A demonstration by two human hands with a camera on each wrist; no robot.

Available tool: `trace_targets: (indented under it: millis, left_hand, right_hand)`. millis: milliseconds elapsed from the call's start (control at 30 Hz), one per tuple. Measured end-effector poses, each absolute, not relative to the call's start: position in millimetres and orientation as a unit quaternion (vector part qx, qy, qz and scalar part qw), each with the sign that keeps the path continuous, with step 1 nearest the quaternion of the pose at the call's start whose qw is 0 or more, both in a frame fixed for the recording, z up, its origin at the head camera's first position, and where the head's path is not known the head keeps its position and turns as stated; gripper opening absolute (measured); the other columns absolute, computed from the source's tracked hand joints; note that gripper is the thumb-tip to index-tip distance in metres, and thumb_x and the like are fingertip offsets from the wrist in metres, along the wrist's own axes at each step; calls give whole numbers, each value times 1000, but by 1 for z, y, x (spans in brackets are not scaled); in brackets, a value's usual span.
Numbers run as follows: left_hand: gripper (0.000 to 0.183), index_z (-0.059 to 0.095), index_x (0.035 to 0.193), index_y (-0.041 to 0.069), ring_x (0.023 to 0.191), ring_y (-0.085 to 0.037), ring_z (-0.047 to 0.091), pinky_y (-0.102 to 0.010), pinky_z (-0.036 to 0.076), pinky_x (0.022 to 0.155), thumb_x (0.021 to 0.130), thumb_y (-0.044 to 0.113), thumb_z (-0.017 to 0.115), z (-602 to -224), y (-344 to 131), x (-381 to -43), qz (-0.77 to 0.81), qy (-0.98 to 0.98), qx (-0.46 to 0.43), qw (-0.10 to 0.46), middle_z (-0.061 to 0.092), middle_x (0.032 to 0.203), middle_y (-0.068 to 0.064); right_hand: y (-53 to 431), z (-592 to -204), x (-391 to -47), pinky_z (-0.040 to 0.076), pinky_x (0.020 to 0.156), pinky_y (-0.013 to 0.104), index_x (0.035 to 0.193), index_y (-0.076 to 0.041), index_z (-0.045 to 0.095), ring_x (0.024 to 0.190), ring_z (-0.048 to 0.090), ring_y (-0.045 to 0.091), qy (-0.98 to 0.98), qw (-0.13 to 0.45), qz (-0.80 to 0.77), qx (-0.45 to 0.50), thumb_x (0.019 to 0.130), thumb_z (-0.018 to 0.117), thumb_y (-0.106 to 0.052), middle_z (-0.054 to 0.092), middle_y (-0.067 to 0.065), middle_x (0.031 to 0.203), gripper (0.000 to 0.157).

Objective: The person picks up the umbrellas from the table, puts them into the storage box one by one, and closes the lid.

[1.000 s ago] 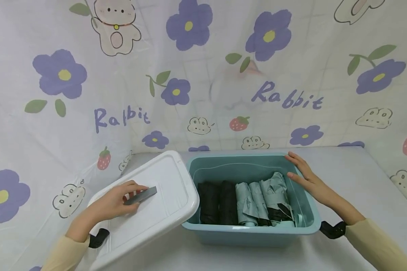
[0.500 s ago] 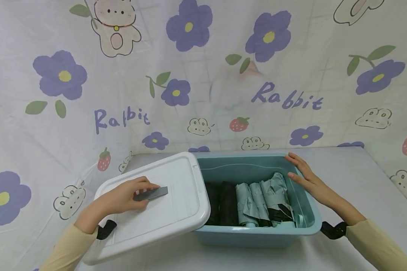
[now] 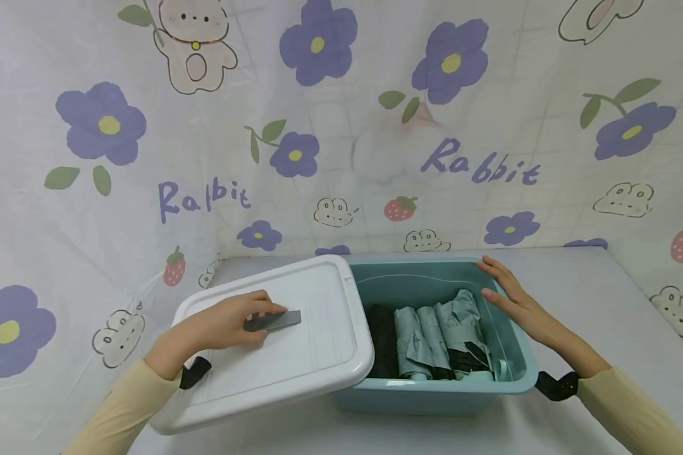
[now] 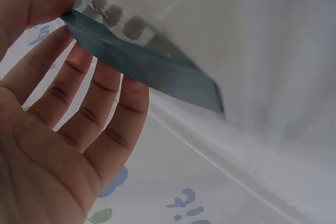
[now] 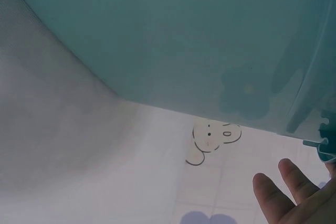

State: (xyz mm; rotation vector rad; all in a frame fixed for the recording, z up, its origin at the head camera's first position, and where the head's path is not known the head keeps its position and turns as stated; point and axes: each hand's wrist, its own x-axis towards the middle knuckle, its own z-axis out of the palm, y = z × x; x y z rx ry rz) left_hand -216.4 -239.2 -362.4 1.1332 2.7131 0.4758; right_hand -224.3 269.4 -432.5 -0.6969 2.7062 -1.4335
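Note:
A white lid (image 3: 330, 328) lies tilted over the left part of a blue-green storage bin (image 3: 404, 399). My left hand (image 3: 222, 325) grips the grey handle (image 3: 284, 319) on top of the lid; the left wrist view has the thumb on one side of this handle (image 4: 157, 74) and the fingertips on the other. My right hand (image 3: 520, 309) rests at the bin's right rim with its fingers straight. Inside the bin stand a black rolled bundle (image 3: 384, 344) and several pale blue rolled or folded bundles (image 3: 411, 341), while the lid hides the bin's left end.
The bin stands on a pale table (image 3: 569, 284), which reaches out to its right. A white curtain (image 3: 370, 126) printed with purple flowers and rabbits hangs behind and on both sides.
My left hand has brought the lid rightward over the bin and levelled it somewhat, covering one black bundle and part of another. My right hand has stayed at the rim.

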Motion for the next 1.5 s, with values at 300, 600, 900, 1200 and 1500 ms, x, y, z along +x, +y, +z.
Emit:
trace_targets:
  millis: [300,600,900,1200,1500]
  left_hand:
    - [44,57,128,19,80,-11,49,-21,43,71,84,18,62,-356,-217,-226,138,902,395,102,53,104,9]
    - [45,57,128,17,81,-13,50,-23,44,71,84,15,62,-355,-200,-231,150,886,427,101,54,103,5]
    - [44,59,126,16,81,-12,49,-22,42,72,82,14,61,-353,-183,-237,140,879,446,99,54,98,5]
    - [43,59,126,16,79,-12,48,-22,41,70,83,14,61,-352,-168,-246,131,877,450,104,54,97,5]
    - [43,60,125,16,78,-13,48,-22,39,68,82,14,60,-352,-149,-251,121,868,472,96,53,96,4]
  right_hand:
    - [269,-433,-224,10,91,77,150,-16,14,139,-3,44,858,0,-462,-223,98,42,-16,-3,11,155,59]
    - [269,-432,-224,10,91,77,150,-16,14,139,-3,44,860,3,-459,-223,98,41,-16,-3,12,155,58]
    - [270,-432,-225,10,92,76,149,-14,15,139,-2,44,860,3,-457,-227,98,42,-16,-2,13,155,58]
    - [269,-430,-229,10,93,76,149,-15,15,139,-2,43,863,5,-450,-232,100,38,-18,-2,11,155,55]
    - [272,-431,-226,8,93,76,149,-11,14,139,-2,44,864,0,-447,-234,101,31,-18,-2,13,155,51]
